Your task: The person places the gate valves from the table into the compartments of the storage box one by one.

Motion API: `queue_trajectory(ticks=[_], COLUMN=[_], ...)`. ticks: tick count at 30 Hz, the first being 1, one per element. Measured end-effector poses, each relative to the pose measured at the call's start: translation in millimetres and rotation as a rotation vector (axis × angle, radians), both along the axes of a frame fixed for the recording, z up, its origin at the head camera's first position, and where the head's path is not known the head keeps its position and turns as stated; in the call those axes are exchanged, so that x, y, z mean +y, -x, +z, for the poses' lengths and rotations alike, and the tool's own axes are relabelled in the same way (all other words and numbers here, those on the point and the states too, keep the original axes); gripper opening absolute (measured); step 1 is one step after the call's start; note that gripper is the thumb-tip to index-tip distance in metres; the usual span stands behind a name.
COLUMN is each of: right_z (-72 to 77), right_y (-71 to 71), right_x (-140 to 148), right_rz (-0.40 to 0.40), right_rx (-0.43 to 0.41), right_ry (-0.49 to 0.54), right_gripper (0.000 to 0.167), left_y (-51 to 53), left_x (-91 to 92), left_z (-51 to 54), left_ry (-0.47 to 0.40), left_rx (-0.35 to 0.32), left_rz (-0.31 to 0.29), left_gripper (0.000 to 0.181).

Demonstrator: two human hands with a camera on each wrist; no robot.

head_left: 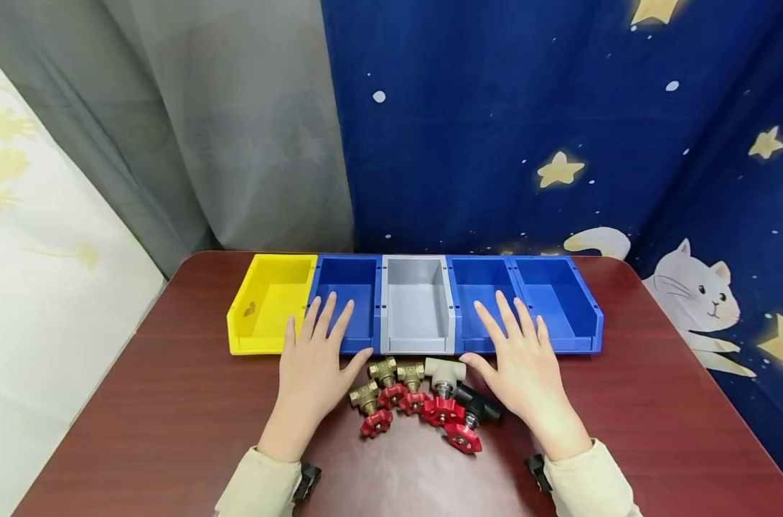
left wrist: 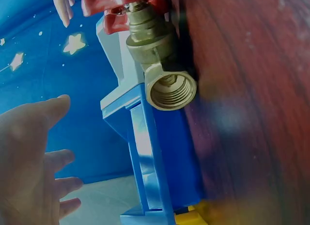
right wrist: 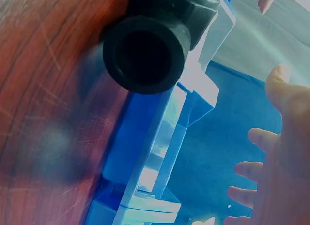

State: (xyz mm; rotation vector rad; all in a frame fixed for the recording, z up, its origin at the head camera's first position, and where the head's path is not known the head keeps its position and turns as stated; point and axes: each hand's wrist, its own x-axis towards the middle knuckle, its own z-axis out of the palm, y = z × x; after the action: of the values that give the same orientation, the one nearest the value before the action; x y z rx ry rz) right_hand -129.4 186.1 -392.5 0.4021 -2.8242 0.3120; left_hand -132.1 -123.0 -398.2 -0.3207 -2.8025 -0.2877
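My left hand (head_left: 316,370) is held flat with fingers spread, left of a group of valves with red handwheels. Nothing is in its grasp. On the group's other side, my right hand (head_left: 523,366) is spread the same way and holds nothing. Three brass valves (head_left: 364,397) lie nearest the left hand; a white valve (head_left: 445,373) and a black valve (head_left: 478,403) lie towards the right hand. The left wrist view shows a brass valve's threaded opening (left wrist: 170,101) close up. In the right wrist view the black valve's round end (right wrist: 114,55) fills the upper part.
Behind the valves stands a row of open bins: yellow (head_left: 281,305), blue (head_left: 346,283), grey (head_left: 418,301), then two blue ones (head_left: 552,294). They sit on a reddish-brown table (head_left: 171,402). Grey and blue curtains (head_left: 456,158) hang behind the table.
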Motion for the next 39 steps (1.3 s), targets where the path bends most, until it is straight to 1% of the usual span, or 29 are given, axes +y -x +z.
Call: queue_trajectory(ticks=[5,9,13,17,21,27,31,35,39], right_z=[0.7,-0.3,-1.4,-2.0,-2.0,-2.0,-4.1,-3.1,-1.9], right_y=[0.9,-0.3,-0.2,0.5,0.7,0.8,0.3,0.6,0.6], right_x=[-0.5,-1.5,-2.0,-2.3,-2.1,-1.5,-3.0,-3.0,-2.2], right_rz=[-0.003,0.002,0.001,0.004,0.001,-0.003,0.0,0.004,0.005], right_rx=[-0.002,-0.014,-0.007,0.003,0.004,-0.003,-0.013,-0.008,-0.006], right_ry=[-0.002,-0.009,-0.012,-0.017,-0.016,-0.017,-0.017,-0.018,-0.017], right_gripper=[0.081,0.081,0.08,0.079,0.079,0.079,0.079,0.079,0.079], left_y=[2.7,3.4,9.6,18.3,26.2,32.1,32.0,33.3,36.0], left_x=[-0.9,-1.7,-1.5,0.5,1.9,-2.5,-11.9,-21.7,-30.6], left_z=[3.1,3.2,2.3,0.9,-0.4,-1.6,-1.2,0.4,2.2], left_ry=[-0.001,0.003,0.011,0.013,0.0,-0.02,-0.016,-0.02,-0.03], left_rx=[0.023,0.019,-0.014,-0.051,-0.064,-0.041,-0.001,0.033,0.026], left_rz=[-0.017,-0.021,-0.047,-0.074,-0.082,-0.092,-0.108,-0.112,-0.105], left_gripper=[0.075,0.072,0.066,0.061,0.058,0.052,0.051,0.051,0.053])
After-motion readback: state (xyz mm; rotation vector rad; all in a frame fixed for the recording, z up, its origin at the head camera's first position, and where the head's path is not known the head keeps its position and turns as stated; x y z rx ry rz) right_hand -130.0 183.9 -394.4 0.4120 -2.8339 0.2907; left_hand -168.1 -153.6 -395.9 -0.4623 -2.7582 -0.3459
